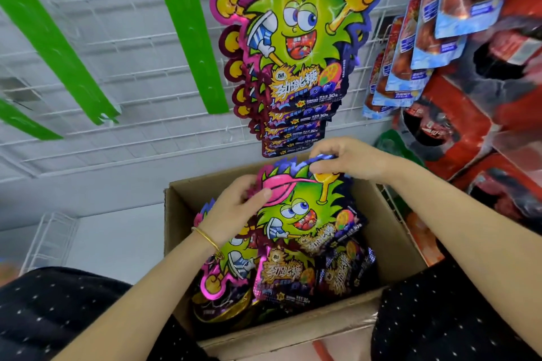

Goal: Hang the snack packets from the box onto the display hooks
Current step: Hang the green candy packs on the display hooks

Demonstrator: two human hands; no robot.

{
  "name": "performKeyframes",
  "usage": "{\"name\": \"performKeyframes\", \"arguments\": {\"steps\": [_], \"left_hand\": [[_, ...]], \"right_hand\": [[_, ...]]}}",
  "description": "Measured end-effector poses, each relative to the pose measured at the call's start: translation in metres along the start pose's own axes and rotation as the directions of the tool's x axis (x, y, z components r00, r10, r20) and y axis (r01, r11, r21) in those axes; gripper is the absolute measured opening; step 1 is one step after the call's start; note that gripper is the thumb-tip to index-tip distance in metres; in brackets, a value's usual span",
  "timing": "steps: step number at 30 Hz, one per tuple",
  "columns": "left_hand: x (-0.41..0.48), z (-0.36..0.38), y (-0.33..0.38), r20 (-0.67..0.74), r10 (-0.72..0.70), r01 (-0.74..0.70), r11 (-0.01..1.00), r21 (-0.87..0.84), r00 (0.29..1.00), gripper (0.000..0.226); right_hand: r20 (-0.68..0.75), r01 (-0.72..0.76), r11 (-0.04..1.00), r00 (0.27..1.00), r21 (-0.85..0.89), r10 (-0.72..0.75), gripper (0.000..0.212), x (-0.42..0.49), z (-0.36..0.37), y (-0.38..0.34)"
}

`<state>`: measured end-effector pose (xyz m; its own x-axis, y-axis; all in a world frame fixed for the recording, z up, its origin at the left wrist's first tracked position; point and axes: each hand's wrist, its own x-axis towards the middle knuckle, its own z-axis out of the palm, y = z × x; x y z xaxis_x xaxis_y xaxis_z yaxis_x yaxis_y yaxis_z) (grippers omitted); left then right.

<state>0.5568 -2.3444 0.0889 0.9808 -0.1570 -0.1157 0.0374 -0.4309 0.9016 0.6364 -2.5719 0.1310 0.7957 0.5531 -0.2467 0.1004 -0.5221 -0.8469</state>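
Lifting one snack packet [305,208] clear of the open cardboard box [176,214], low in front of the wire display grid [117,73]. Gripping its left edge, by the cartoon's pink cap, with the curled fingers of the left hand [234,208]. Pinching its top rim between thumb and fingertips of the right hand [349,161].

Probably holding it by the top to keep any hanging hole free and the printed face outward, matching the row above. Leaving spare packets [281,275] lying loose in the box beneath, which suggests a job only partway done. Facing a stack of hung packets [296,38] just above the box, overlapping downward on a hook hidden behind them.

Reading on the fronts the large yellow characters 劲跳糖, with blueberry artwork and "30" in the weight line. Failing to make out the finer print. Passing over blue-and-red packets [425,38] hanging at the right and green strips [181,23] slanting across the grid.
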Motion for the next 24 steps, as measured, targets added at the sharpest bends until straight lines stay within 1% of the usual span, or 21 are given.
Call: {"name": "performKeyframes", "arguments": {"steps": [3,4,6,8,11,14,16,18,19,21,23,24], "left_hand": [[0.0,-0.002,0.003,-0.06,-0.024,0.016,0.992,-0.128,0.998,0.029],[0.001,-0.003,0.004,-0.08,-0.031,0.02,0.99,-0.137,0.996,0.026],[0.001,-0.007,0.005,-0.112,-0.032,0.015,0.99,-0.143,0.993,0.019],[0.0,-0.009,0.01,-0.118,-0.03,0.012,0.988,-0.151,0.993,0.02],[-0.002,-0.012,0.022,-0.103,-0.004,-0.009,0.992,-0.126,0.995,0.02],[-0.001,-0.017,0.036,-0.087,0.047,-0.054,0.996,-0.076,0.995,0.019],[0.003,-0.021,0.049,-0.068,0.069,-0.072,0.997,-0.041,0.995,0.02],[0.009,-0.025,0.064,-0.06,0.09,-0.09,0.996,0.0,0.994,0.023],[0.014,-0.029,0.074,-0.066,0.112,-0.11,0.993,0.044,0.991,0.024],[0.026,-0.04,0.104,-0.107,0.2,-0.186,0.974,0.129,0.974,0.021],[0.044,-0.054,0.142,-0.23,0.321,-0.294,0.945,0.147,0.919,0.022],[0.056,-0.061,0.163,-0.311,0.376,-0.346,0.926,0.15,0.873,0.025]], "right_hand": [[-0.03,-0.004,0.997,1.0,0.081,0.006,0.008,-0.002,-0.001,-0.002],[-0.046,-0.003,0.993,0.999,0.115,0.008,0.009,-0.003,0.0,-0.003],[-0.079,0.009,0.992,0.997,0.125,0.001,0.008,-0.005,0.0,-0.006],[-0.098,0.026,0.997,0.995,0.067,-0.019,0.005,-0.005,0.0,-0.01],[-0.088,0.066,0.998,0.994,-0.003,-0.066,0.023,-0.007,0.001,-0.023],[-0.114,0.103,0.993,0.988,-0.06,-0.109,0.03,-0.008,0.006,-0.037],[-0.149,0.146,0.982,0.975,-0.123,-0.163,0.025,-0.008,0.005,-0.047],[-0.155,0.203,0.965,0.961,-0.169,-0.229,0.012,-0.009,-0.002,-0.055],[-0.168,0.217,0.961,0.955,-0.173,-0.246,0.012,-0.009,-0.008,-0.059],[-0.215,0.226,0.96,0.942,-0.162,-0.258,0.019,-0.01,-0.026,-0.069],[-0.259,0.261,0.947,0.916,-0.189,-0.305,0.018,-0.011,-0.046,-0.081],[-0.287,0.279,0.941,0.901,-0.191,-0.325,0.011,-0.011,-0.057,-0.088]]}}
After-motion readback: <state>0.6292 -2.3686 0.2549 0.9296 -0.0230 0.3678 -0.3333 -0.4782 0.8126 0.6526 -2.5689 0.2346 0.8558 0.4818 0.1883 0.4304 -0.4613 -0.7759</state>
